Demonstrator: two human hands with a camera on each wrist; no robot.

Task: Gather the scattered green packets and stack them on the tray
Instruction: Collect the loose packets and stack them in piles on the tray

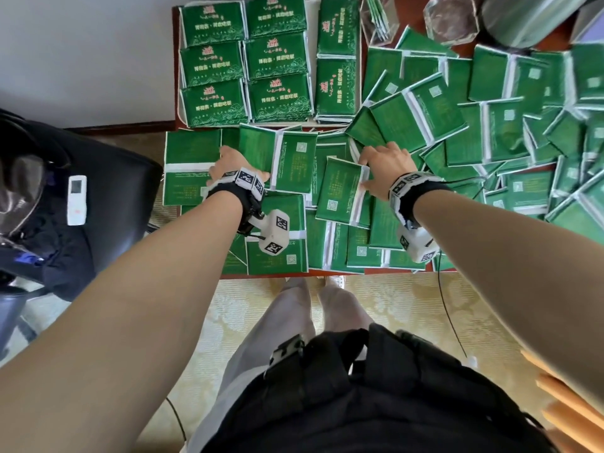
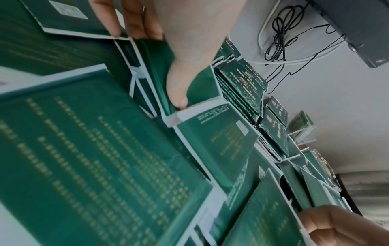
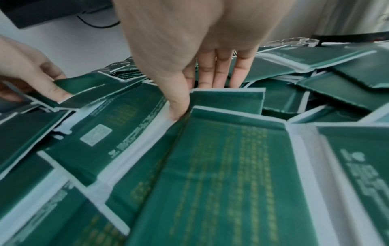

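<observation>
Green packets with white edges lie scattered and overlapping over the table (image 1: 336,273). Neat stacks of packets (image 1: 245,63) fill the tray (image 1: 179,93) at the far left. My left hand (image 1: 233,163) is over the near-left packets and pinches one green packet (image 3: 84,82) between thumb (image 2: 179,94) and fingers. My right hand (image 1: 382,165) reaches into the middle of the pile. Its fingers (image 3: 212,74) are straight, tips down behind a packet (image 3: 227,98), and its thumb (image 3: 179,108) presses at that packet's left edge.
A dark chair with a white remote (image 1: 76,199) stands left of the table. At the back are a clear acrylic holder (image 1: 380,21), a glass dish (image 1: 451,18) and a silvery container (image 1: 529,18). A thin black cable (image 1: 447,308) hangs off the front right edge.
</observation>
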